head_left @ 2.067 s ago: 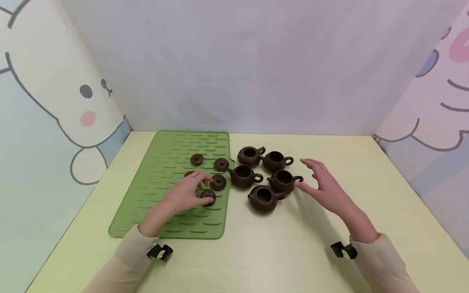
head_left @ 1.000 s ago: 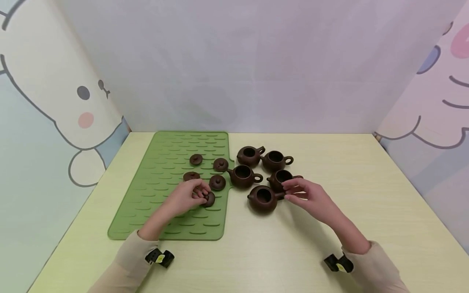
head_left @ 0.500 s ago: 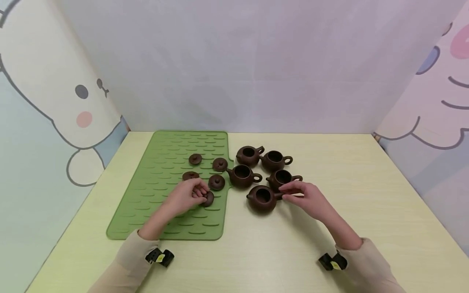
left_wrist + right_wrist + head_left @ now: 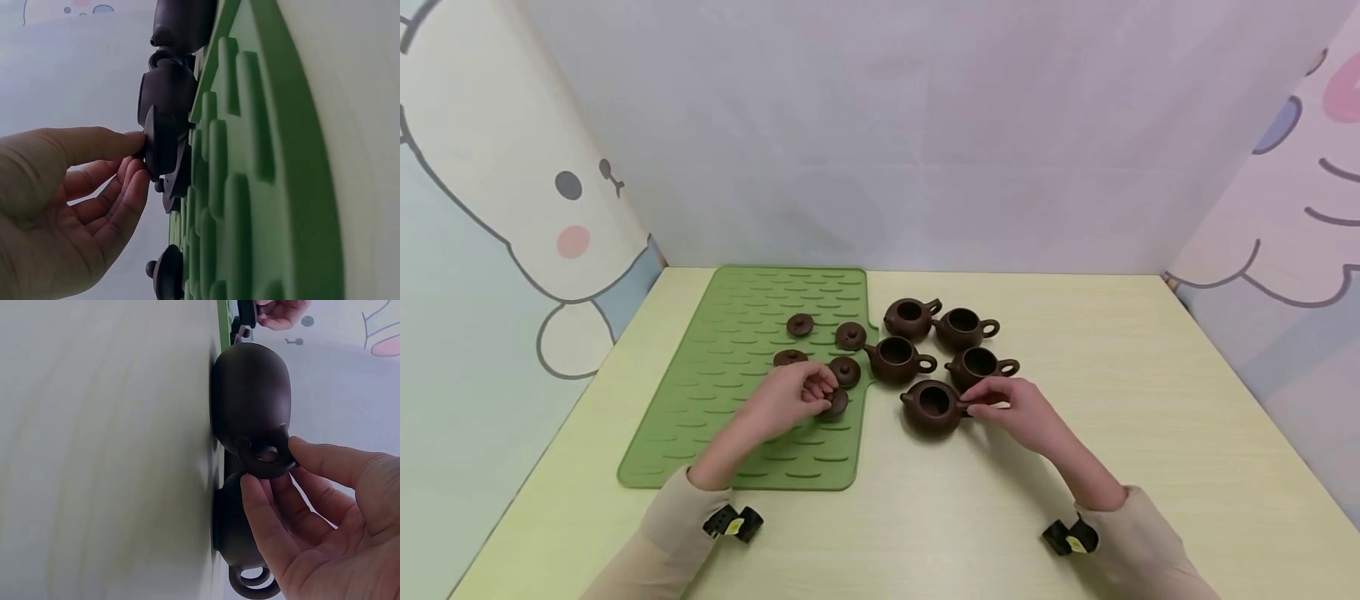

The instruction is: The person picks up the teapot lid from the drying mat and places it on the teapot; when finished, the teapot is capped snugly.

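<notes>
My left hand pinches the knob of a small dark brown teapot lid over the green mat. In the left wrist view that lid is tilted on edge relative to the camera and seems lifted off the mat. My right hand pinches the handle of the nearest dark brown teapot, which has no lid on. The right wrist view shows thumb and finger on the loop handle. Close behind it sits another teapot, its handle partly behind my fingers.
Several more lidless teapots stand grouped right of the green mat. More lids lie on the mat, including one just beyond my left hand. A pale wall closes off the back of the table.
My right hand came in from the right, took the nearest teapot's handle and shifted it slightly left. My left hand gripped the nearest lid and moved it slightly right.
</notes>
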Demonstrator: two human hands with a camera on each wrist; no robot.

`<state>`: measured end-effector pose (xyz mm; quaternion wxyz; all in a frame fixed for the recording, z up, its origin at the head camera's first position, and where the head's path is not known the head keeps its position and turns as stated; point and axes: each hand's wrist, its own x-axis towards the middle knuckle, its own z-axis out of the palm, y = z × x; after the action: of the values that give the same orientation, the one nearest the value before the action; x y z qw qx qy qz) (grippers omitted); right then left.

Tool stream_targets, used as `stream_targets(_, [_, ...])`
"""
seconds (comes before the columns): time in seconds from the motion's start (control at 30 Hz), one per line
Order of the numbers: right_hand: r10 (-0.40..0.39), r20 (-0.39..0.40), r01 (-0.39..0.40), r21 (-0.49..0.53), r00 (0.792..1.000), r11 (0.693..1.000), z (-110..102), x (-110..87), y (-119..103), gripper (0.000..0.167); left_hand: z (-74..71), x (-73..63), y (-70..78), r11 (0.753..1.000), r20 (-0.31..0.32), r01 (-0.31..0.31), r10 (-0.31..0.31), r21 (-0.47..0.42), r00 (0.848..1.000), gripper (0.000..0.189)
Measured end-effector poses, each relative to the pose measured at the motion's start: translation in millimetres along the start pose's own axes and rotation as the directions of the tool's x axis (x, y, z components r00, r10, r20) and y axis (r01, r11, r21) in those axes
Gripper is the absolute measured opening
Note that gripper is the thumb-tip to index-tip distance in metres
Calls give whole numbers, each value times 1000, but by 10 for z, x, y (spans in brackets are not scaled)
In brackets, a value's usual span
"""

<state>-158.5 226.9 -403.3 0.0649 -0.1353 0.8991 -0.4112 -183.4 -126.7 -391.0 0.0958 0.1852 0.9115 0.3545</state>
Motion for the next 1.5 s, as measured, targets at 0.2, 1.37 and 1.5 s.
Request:
stream_targets(0.2, [-6,-5,6,-3,1000,1000,-10,-1,-8,11,-2,22,122,999,-17,-39,39,-30,999,16])
stream_targets(1.37, [14,-1,-14,37,1000,999,20,11,23,13,257,331,641,975,51,-165,174,-147,983,15])
stream_targets(1.5, [14,0,-14,31,1000,999,23,17,26,14,304,368,699,972,37,-188,196,-143,980,15])
